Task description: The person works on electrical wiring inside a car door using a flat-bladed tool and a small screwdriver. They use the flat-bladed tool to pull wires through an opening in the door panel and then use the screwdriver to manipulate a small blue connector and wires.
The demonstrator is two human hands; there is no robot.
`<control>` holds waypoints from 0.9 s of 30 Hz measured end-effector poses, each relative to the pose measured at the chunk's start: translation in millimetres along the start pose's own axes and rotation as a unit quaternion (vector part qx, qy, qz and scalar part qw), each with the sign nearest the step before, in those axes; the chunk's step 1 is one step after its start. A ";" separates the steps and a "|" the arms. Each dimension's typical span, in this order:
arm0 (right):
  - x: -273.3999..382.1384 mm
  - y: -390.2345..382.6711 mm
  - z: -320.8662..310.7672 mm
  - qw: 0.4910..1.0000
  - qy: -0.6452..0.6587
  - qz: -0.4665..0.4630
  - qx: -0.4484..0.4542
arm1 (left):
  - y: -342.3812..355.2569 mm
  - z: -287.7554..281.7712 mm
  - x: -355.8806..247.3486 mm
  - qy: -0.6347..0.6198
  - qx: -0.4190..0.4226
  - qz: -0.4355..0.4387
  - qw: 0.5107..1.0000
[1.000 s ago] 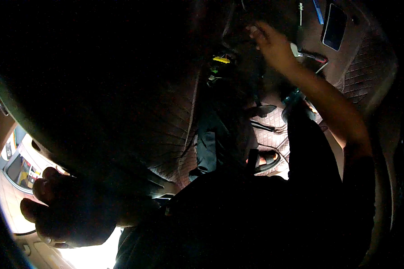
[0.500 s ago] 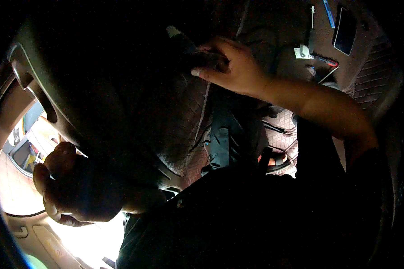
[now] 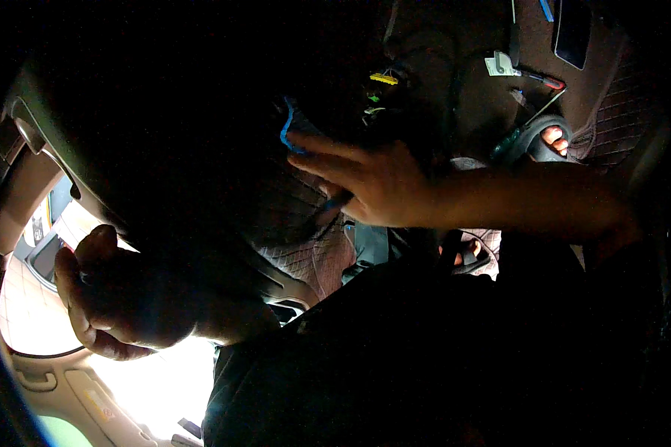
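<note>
My right hand [image 3: 384, 182] reaches leftward from the right across the dark car interior. Its fingers close on a dark object with a blue edge [image 3: 285, 132]; too little light falls there to tell its kind. A dark tip shows by the thumb side. Beyond this hand, a yellow plug-like part [image 3: 384, 78] and a small green piece [image 3: 373, 98] stand out from the dark. At the lower left, in front of a bright opening, my left hand [image 3: 127, 298] is a dark silhouette with curled fingers. Anything inside those fingers is hidden.
On a dark surface at upper right lie a phone [image 3: 572, 36], a red-and-black-handled tool [image 3: 548, 80], a white tag [image 3: 502, 65] and a blue strip [image 3: 546, 10]. Nearby is a sandalled foot [image 3: 550, 141]. Interior trim [image 3: 89, 190] curves along the left; a quilted mat [image 3: 328, 261] lies below.
My right hand has come lower in the picture. The blue edge and yellow part now show. A sandalled foot has appeared near the tools; my left hand stays nearly in place.
</note>
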State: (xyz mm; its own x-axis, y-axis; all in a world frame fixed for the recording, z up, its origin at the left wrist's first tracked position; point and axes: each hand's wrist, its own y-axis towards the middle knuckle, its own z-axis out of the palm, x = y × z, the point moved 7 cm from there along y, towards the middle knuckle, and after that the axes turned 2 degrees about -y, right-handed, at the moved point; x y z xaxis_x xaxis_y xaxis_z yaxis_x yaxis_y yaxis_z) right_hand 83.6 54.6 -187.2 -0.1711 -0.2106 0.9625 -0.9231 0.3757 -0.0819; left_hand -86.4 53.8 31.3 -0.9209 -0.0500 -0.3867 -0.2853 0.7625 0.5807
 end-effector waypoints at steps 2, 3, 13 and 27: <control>-8.7 4.7 -7.2 0.994 0.068 -0.047 -0.067 | -0.9 -3.8 4.1 0.012 0.009 -0.029 0.999; -16.8 6.6 -12.6 0.987 0.101 -0.070 -0.099 | -0.7 -2.5 4.6 0.013 0.008 -0.027 1.000; -85.9 47.0 -48.9 0.993 0.044 -0.022 -0.112 | -5.3 -2.6 -0.5 0.113 0.047 -0.004 0.992; -132.5 61.3 -85.0 0.994 0.063 -0.026 -0.087 | 1.4 -2.7 -0.7 0.280 0.147 0.045 0.948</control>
State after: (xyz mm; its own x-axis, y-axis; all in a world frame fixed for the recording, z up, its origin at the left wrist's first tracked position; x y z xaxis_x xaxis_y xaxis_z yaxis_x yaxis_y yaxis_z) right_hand 78.9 182.2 -297.7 -0.0701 -0.1238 0.9898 -0.8544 0.5196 0.0045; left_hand -86.9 53.2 34.3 -0.9582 -0.2474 0.1438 -0.1875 0.9224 0.3377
